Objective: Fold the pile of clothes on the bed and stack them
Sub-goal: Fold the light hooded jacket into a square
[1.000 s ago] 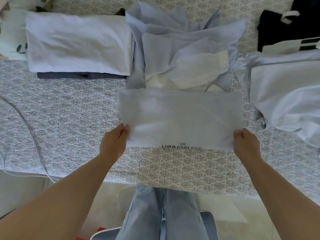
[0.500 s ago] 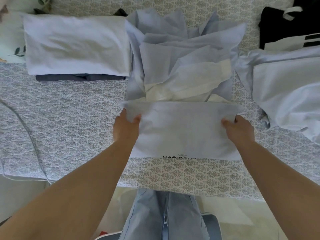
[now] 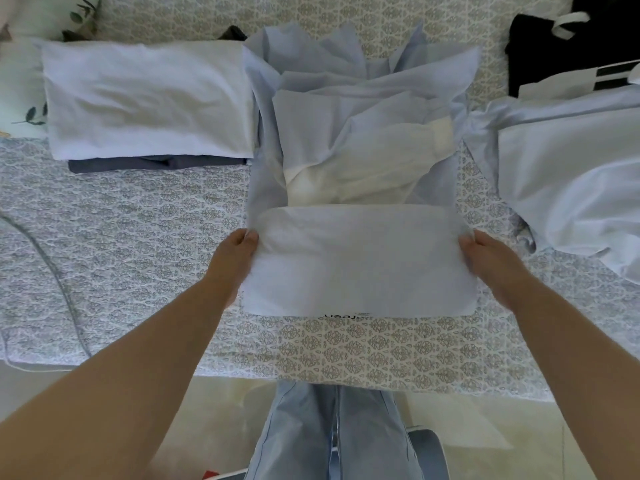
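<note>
A folded pale-blue garment [image 3: 360,261] lies as a rectangle near the bed's front edge, with dark lettering along its near hem. My left hand [image 3: 233,256] grips its left side, fingers tucked under the cloth. On the opposite side my right hand [image 3: 486,256] grips the right edge. Behind the garment sits a rumpled pile of light-blue and cream clothes [image 3: 360,140]. At the back left is a stack of folded clothes [image 3: 149,102], a white piece on top of a dark grey one.
The patterned bedspread [image 3: 138,244] covers the bed. Loose pale-blue shirts [image 3: 571,174] lie at the right, with a black garment [image 3: 554,39] behind them. A grey cable [image 3: 52,271] crosses the bed's left part. My jeans-clad legs [image 3: 332,434] stand at the bed's edge.
The garment was folded over away from me, its near edge carried to the far side. Both hands then slid outward to its left and right sides.
</note>
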